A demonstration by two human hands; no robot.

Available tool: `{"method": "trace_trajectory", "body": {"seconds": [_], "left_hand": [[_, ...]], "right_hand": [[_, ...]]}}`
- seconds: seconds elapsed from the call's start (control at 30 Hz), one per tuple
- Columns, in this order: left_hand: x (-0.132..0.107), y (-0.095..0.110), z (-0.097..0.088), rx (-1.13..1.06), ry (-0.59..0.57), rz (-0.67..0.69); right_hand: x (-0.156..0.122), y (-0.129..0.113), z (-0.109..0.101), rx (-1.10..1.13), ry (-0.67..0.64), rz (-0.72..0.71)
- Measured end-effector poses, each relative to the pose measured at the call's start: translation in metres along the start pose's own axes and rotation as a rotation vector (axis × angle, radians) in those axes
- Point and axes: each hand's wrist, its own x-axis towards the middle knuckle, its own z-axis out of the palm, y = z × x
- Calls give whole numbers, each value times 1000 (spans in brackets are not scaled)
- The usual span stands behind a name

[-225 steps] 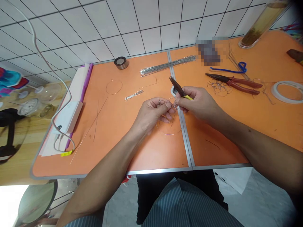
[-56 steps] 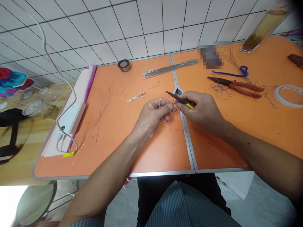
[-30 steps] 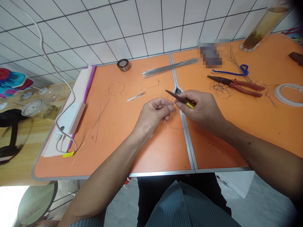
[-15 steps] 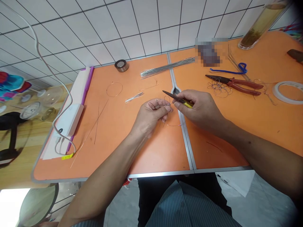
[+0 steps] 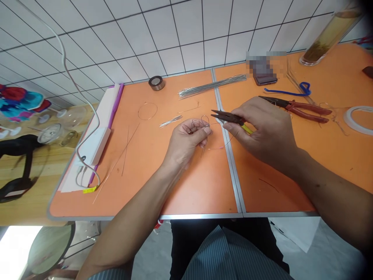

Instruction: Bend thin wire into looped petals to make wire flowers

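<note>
White tiles [image 5: 189, 52] back an orange table [image 5: 201, 186], and just left of its metal seam [image 5: 234, 171] the left hand [image 5: 186, 142] pinches a looped wire piece [image 5: 205, 116]! Right hand [image 5: 265, 128] grips yellow-handled pliers [image 5: 231, 117], jaws slightly parted, tips beside the loop. Red-handled pliers [image 5: 293, 105] lie beyond that hand; a wire bundle [image 5: 212, 86] rests nearer the wall.

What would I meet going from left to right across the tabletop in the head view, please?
White box, dark tape roll, left hand, yellow-handled pliers, red-handled pliers, white ring.
</note>
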Motion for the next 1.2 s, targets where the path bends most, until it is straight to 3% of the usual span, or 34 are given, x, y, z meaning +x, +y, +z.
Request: {"method": "trace_trajectory", "body": {"seconds": [0.1,0.37,0.5,0.93,1.2], "left_hand": [[0,2,-1,27,24,33],[0,2,-1,50,37,106],[1,-3,-3,57,19,147],[-2,-4,-3,137,20,174],[2,-9,-3,163,25,225]], "right_hand": [[0,1,-2,-95,3,-47],[8,14,-15,-50,-61,-54],[8,22,-14,-88,-91,-119],[7,22,-8,-73,-130,-114],[7,16,-10,-309,-120,-228]]}}
